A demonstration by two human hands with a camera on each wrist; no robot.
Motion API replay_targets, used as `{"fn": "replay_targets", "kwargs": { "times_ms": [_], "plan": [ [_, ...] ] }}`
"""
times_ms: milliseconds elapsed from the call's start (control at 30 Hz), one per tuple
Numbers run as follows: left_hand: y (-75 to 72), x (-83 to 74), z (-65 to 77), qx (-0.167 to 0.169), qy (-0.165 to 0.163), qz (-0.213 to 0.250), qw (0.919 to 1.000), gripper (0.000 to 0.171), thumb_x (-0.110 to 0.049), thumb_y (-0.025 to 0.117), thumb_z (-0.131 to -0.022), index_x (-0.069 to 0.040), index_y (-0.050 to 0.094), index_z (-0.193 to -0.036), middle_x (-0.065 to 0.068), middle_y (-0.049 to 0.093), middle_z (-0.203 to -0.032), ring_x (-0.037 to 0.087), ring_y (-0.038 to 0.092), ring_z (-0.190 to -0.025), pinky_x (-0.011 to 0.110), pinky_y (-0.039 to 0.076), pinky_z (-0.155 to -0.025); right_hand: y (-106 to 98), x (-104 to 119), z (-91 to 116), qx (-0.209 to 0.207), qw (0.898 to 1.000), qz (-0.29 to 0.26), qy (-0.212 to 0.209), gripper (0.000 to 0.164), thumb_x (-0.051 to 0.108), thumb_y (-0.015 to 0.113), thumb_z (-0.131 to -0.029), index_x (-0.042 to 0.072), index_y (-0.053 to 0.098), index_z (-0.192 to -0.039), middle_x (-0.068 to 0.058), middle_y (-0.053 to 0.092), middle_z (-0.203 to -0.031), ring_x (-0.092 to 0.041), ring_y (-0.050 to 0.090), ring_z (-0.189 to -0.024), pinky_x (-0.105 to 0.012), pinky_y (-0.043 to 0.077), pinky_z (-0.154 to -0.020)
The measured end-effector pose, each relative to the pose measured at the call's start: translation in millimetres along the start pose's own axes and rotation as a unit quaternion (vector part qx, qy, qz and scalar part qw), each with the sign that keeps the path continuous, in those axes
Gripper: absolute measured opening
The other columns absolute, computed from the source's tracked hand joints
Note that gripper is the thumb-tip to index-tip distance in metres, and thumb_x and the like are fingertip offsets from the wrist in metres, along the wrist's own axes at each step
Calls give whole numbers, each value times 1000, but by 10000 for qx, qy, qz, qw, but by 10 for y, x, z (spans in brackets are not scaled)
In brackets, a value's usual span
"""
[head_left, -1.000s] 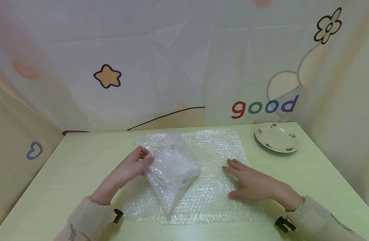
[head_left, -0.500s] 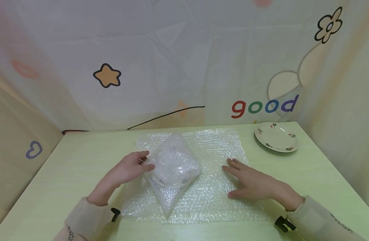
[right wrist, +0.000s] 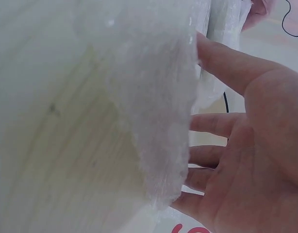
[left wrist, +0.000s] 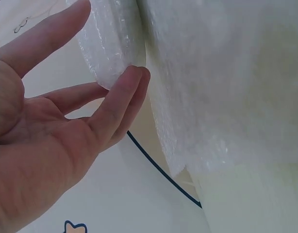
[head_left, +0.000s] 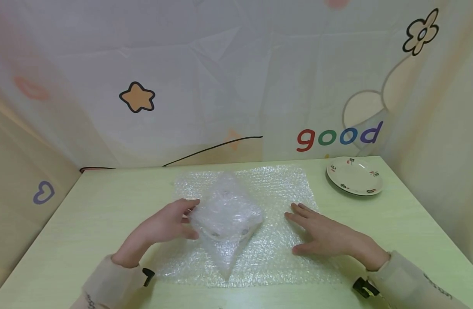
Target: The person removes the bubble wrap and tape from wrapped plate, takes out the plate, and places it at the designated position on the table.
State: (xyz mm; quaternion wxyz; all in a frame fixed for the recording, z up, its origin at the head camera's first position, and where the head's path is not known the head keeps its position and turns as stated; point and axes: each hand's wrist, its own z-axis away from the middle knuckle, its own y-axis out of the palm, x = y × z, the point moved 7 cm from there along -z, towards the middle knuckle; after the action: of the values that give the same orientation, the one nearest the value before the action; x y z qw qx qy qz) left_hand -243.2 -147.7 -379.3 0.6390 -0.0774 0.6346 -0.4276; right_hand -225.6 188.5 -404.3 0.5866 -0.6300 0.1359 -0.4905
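Note:
A plate wrapped in bubble wrap (head_left: 228, 210) lies on a flat sheet of bubble wrap (head_left: 282, 262), its dark rim prints showing faintly through the layers. The bundle is diamond-shaped, with one pointed corner towards me. My left hand (head_left: 164, 225) is at the bundle's left edge, thumb and fingers spread apart. In the left wrist view, fingertips (left wrist: 134, 73) meet the side of the wrapped plate (left wrist: 115, 43) without closing round it. My right hand (head_left: 325, 234) rests palm down on the right part of the sheet, fingers extended.
Plates with small prints, the top one cream (head_left: 353, 176), stand at the table's back right corner. A pale green table (head_left: 105, 206) bears everything. A printed curtain (head_left: 221, 86) hangs behind it and along both sides.
My left hand has let go of the bundle's left edge. The wrapped plate has come down flat and slid a little to the right. My right hand stays in place.

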Motion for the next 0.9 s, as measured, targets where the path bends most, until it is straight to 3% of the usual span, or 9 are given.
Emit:
{"fn": "replay_targets", "kwargs": {
  "times_ms": [233, 900],
  "plan": [
    [59, -74, -40, -157, 172, -499, 9985, 83, -10, 85, -85, 11, 39, -151, 19, 54, -131, 35, 63, -113, 41, 55, -93, -5, 9, 5, -35, 10000, -4, -47, 88, 42, 79, -90, 1, 39, -157, -26, 21, -165, -46, 15, -152, -62, 23, -117],
    [234, -224, -146, -41, 603, -649, 9961, 80, -28, 77, -95, 11, 38, -152, 18, 56, -127, 32, 60, -113, 45, 52, -96, -12, 20, 7, -12, 10000, -30, -17, 88, 44, 79, -90, 2, 39, -157, -25, 22, -165, -46, 15, -152, -62, 25, -117]
  ]
}}
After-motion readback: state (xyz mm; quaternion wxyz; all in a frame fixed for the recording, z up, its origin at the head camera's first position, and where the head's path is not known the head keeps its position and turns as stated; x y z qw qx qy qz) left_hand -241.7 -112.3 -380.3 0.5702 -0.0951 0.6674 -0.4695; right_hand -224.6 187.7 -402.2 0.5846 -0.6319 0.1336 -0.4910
